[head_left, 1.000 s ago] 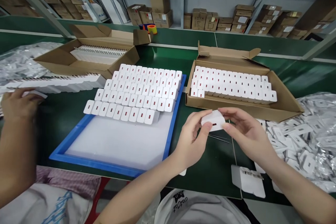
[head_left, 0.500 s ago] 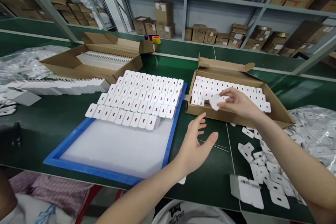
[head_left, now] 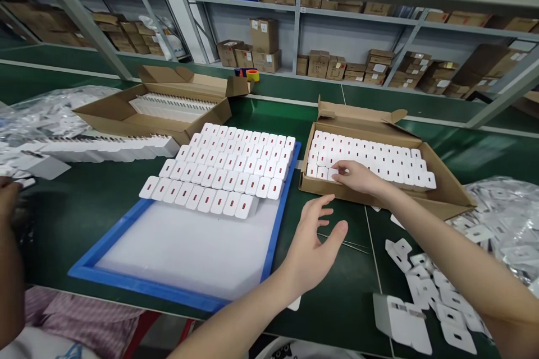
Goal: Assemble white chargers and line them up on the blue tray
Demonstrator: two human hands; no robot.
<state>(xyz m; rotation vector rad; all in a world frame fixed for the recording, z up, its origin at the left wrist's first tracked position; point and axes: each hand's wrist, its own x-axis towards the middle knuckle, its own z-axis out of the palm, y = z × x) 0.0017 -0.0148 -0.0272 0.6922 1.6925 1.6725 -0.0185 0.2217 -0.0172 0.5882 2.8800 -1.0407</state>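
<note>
Right hand [head_left: 353, 176] pinching white block [head_left: 332, 174], front row, by near left corner of carton [head_left: 447, 211]. Left hand [head_left: 314, 247] spread loosely above desk [head_left: 332, 311], toward near edge. Blue-rimmed tray [head_left: 147, 285]: red-slotted blocks [head_left: 219, 178] across far half.

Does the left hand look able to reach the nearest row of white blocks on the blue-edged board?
Likely yes: the left hand looks empty, fingers spread, beside the board, and nothing visible stands between it and the nearest row.
</note>
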